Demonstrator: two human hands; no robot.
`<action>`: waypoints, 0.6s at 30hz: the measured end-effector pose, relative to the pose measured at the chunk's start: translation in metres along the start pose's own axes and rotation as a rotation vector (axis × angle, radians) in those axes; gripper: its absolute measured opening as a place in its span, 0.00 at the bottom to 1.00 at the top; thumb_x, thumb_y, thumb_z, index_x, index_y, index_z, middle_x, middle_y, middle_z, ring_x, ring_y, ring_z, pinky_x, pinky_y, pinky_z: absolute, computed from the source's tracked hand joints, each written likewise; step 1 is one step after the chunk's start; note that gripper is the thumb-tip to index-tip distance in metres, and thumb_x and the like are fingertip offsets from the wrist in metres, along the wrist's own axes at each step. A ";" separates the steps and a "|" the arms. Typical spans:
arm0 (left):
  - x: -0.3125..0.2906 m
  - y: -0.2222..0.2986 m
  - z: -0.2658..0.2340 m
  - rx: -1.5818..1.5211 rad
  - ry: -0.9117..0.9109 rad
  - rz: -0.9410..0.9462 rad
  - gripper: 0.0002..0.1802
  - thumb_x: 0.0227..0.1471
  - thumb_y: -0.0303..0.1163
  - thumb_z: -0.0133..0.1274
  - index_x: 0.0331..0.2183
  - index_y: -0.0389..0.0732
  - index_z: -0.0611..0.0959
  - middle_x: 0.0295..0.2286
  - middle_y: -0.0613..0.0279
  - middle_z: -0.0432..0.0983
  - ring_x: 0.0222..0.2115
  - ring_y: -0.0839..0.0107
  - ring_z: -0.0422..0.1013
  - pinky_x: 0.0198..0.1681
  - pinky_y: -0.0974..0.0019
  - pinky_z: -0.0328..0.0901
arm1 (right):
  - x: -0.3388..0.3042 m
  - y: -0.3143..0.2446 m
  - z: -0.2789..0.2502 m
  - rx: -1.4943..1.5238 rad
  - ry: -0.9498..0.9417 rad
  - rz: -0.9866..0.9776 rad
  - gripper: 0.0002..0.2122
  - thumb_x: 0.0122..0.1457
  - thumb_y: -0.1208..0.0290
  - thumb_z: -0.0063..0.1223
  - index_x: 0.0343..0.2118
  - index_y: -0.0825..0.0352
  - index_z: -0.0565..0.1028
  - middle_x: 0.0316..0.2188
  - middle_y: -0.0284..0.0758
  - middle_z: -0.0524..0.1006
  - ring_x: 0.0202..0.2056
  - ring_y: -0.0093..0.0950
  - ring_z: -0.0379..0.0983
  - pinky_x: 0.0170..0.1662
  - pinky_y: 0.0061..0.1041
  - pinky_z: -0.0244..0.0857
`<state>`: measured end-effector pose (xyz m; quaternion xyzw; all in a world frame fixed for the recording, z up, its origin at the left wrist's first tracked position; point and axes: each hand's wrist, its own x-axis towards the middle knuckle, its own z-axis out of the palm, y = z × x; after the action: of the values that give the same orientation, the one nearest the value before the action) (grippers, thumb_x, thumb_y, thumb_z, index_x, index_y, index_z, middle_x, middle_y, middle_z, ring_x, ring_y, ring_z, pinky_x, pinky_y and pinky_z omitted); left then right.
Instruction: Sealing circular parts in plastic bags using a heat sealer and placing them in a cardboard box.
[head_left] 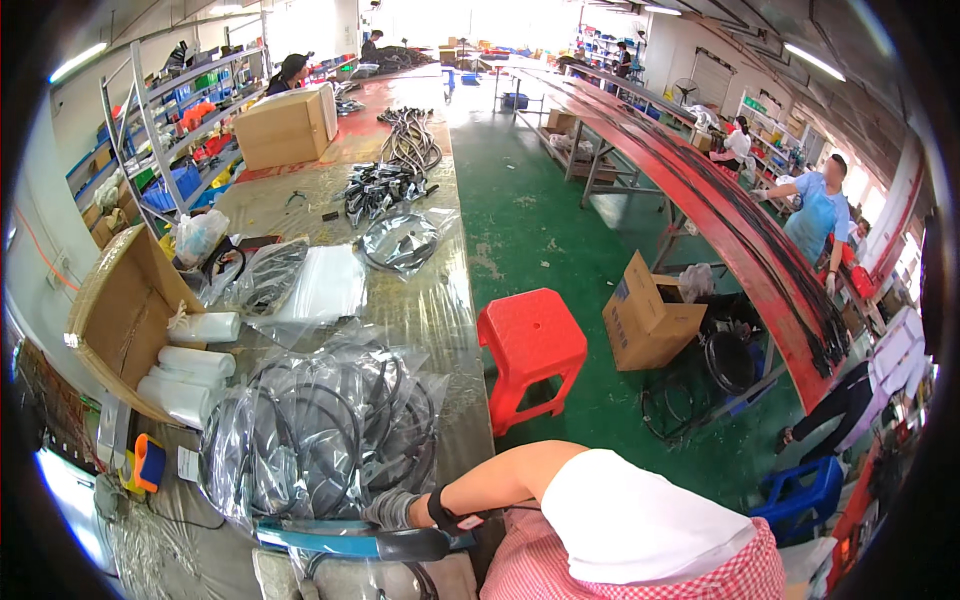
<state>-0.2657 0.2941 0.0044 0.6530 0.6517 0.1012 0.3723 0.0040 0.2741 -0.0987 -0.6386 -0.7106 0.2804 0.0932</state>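
Observation:
My right hand (391,509), in a grey striped glove with a black band at the wrist, rests at the far edge of a sealer's blue arm (325,541), beside its black grip (415,545). Its fingers are hidden, so their hold cannot be made out. My left hand is out of view. Just beyond the sealer lies a heap of clear plastic bags (310,425) with coiled black cables inside. Part of another black cable (425,578) shows below the sealer's arm.
On the table, a tipped cardboard box (125,310) holds white plastic rolls (185,385). Farther up lie flat bags (325,285), bundled connectors (380,190) and a closed carton (280,130). A red stool (535,335) stands right; a co-worker (815,205) is by the red bench (690,190).

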 end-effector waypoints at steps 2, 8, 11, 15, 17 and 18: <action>-0.003 0.001 0.001 0.015 -0.005 -0.039 0.29 0.53 0.51 0.47 0.38 0.30 0.78 0.29 0.48 0.77 0.29 0.62 0.71 0.35 0.61 0.64 | 0.000 0.015 0.014 -0.007 0.012 0.057 0.13 0.52 0.60 0.45 0.33 0.62 0.76 0.31 0.41 0.77 0.34 0.39 0.75 0.33 0.41 0.67; -0.007 -0.009 0.003 0.048 0.030 0.090 0.29 0.53 0.52 0.46 0.38 0.31 0.78 0.29 0.45 0.77 0.29 0.58 0.72 0.36 0.61 0.64 | -0.039 -0.022 -0.088 0.374 0.096 0.333 0.21 0.51 0.50 0.46 0.37 0.63 0.76 0.37 0.44 0.76 0.40 0.42 0.72 0.43 0.37 0.64; -0.007 -0.023 0.005 0.156 0.120 0.060 0.32 0.53 0.54 0.44 0.37 0.31 0.79 0.29 0.43 0.76 0.30 0.53 0.72 0.36 0.59 0.64 | -0.063 -0.071 -0.119 0.366 -0.166 -0.092 0.29 0.52 0.49 0.48 0.50 0.66 0.64 0.47 0.46 0.70 0.47 0.41 0.67 0.48 0.37 0.60; 0.014 -0.042 0.019 -0.066 0.171 0.329 0.19 0.50 0.43 0.49 0.32 0.35 0.79 0.25 0.50 0.76 0.25 0.60 0.72 0.29 0.59 0.64 | -0.075 -0.032 -0.046 -0.024 0.081 -0.388 0.13 0.47 0.69 0.45 0.34 0.72 0.69 0.20 0.46 0.73 0.22 0.39 0.70 0.27 0.38 0.66; 0.026 -0.041 0.018 0.003 0.123 0.214 0.22 0.50 0.47 0.49 0.38 0.39 0.79 0.33 0.48 0.76 0.36 0.52 0.72 0.38 0.57 0.65 | -0.094 -0.049 -0.056 -0.327 0.120 -0.275 0.17 0.50 0.71 0.41 0.42 0.76 0.66 0.16 0.44 0.69 0.18 0.36 0.67 0.21 0.41 0.62; 0.023 -0.035 0.014 0.038 0.151 0.219 0.23 0.49 0.50 0.49 0.39 0.40 0.79 0.33 0.50 0.77 0.37 0.51 0.72 0.39 0.57 0.64 | -0.097 -0.043 -0.052 -0.397 0.088 -0.293 0.21 0.51 0.70 0.42 0.47 0.75 0.62 0.21 0.47 0.71 0.21 0.38 0.69 0.24 0.41 0.64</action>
<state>-0.2808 0.3055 -0.0350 0.7177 0.6044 0.1780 0.2964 0.0087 0.1947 -0.0114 -0.5461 -0.8320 0.0908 0.0365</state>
